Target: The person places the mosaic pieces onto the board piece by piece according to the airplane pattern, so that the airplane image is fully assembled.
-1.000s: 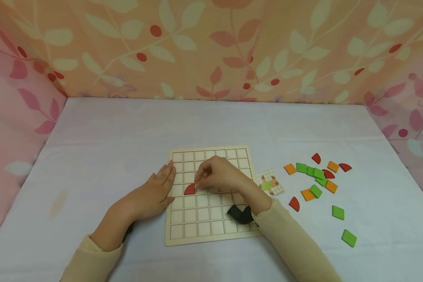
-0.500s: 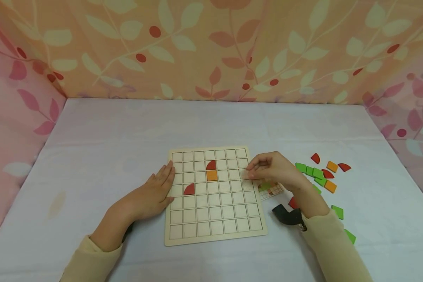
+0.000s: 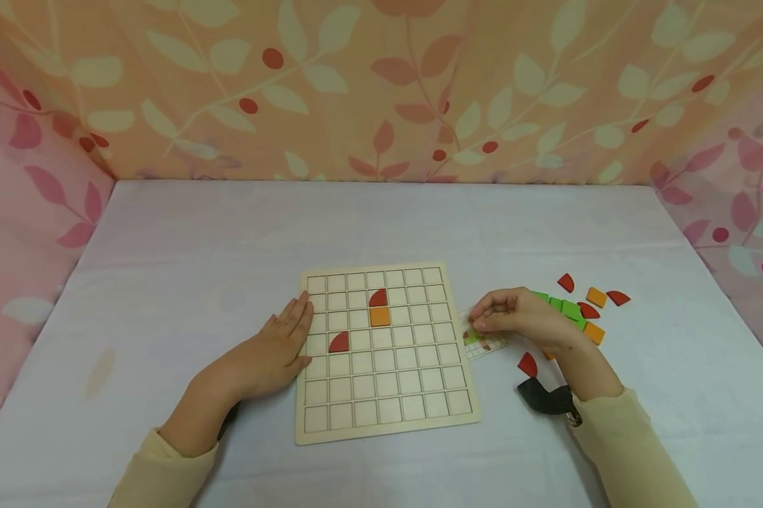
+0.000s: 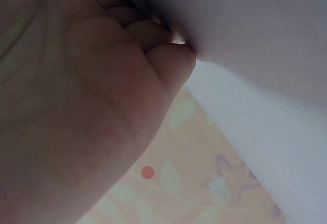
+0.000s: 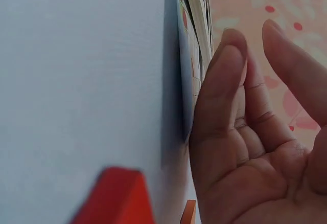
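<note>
A pale wooden grid board lies on the white-covered table, holding an orange square tile and two red quarter-round tiles, one directly behind the orange one, another further left. My left hand rests with extended fingers along the board's left edge. To the right of the board my right hand hovers over a small printed pattern card, partly covering it. Its fingers bend loosely, and in the right wrist view the thumb stands apart from the fingertips with nothing between them.
Green tiles, orange tiles and red quarter-round tiles lie scattered right of the card, some hidden by my right arm. One red tile lies near the black wrist strap. A floral curtain encloses the table's back and sides.
My right hand has left the board and moved right to the card, uncovering the orange tile and the red tile behind it. My left hand has stayed on the board's edge.
</note>
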Available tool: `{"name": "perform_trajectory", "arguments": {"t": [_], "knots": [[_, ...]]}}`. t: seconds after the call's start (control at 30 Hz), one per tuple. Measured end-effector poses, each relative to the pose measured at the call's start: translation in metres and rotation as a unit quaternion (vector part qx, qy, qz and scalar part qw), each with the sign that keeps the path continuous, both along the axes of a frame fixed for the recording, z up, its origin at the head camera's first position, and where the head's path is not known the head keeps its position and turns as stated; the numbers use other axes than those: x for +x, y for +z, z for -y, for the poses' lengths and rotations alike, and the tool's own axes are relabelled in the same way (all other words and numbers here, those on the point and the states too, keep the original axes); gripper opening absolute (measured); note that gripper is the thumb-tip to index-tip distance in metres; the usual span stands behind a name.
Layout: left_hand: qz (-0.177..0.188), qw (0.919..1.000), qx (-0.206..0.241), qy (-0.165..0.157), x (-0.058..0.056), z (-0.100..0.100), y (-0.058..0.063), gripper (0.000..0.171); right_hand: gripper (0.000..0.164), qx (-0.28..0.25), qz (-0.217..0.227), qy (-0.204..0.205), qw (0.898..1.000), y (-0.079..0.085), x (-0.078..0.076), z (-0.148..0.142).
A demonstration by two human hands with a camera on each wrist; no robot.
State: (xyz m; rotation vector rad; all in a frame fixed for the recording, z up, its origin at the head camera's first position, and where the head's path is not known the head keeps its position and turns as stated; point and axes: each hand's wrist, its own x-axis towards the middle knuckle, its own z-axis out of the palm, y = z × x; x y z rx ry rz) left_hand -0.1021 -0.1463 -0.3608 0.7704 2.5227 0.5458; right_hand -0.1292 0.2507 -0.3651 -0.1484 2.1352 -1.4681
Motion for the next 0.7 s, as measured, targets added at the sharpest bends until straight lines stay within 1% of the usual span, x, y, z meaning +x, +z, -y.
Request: {"name": "perform_trajectory", "arguments": {"t": [0.17,0.33,0.5,0.7], "knots": [[-0.002,1.0,0.004,-0.002,0.0,0.0,0.001,0.071,0.027,0.003,0.011,0.003,1.0,-0.003,0.001,-0.003],[-0.005,1.0,0.006,-0.004,0.0,0.0,0.001,0.071,0.029,-0.015,0.013,-0.005,1.0,-0.003,0.003,-0.005],[-0.007,0.9999,0.006,-0.004,-0.001,0.0,0.0,0.071,0.03,-0.035,0.019,-0.043,0.998,-0.002,0.009,-0.003],[-0.004,0.9999,0.006,-0.009,-0.001,0.001,-0.002,0.072,0.029,-0.063,0.024,-0.094,0.993,-0.003,0.017,0.004]]}}
